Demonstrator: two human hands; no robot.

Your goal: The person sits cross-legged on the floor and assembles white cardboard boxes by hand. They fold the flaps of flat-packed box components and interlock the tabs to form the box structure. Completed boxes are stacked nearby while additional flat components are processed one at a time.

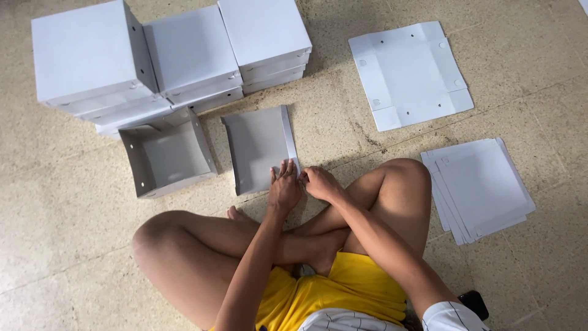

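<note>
- The half-folded grey box (257, 149) lies on the floor (343, 116) just in front of the person's crossed legs, with its right flap already standing upright and its near edge under both hands.
- The left hand (285, 189) presses flat, fingers spread, on the near right corner of the sheet, pinning it down rather than gripping it.
- The right hand (320, 182) is curled at that same corner, fingertips pinching the edge of the raised flap (whether a tab is caught between them is too small to tell).
- Judged from this, the step in hand is folding up and locking one corner of the box; the left side and the far side look not yet raised.
- The next move would call for keeping the base pinned while the corner tab is pushed home, then turning to the remaining sides.
- Just to the left sits a finished open box (166, 153), walls up, touching the stacks behind it.
- Beyond that are stacks of finished boxes (171, 52), piled several high.
- To the far right lies one flat unfolded blank (410, 73) with small holes, well apart from the hands.
- Nearer the right knee rests a pile of flat sheets (481, 187).
</note>
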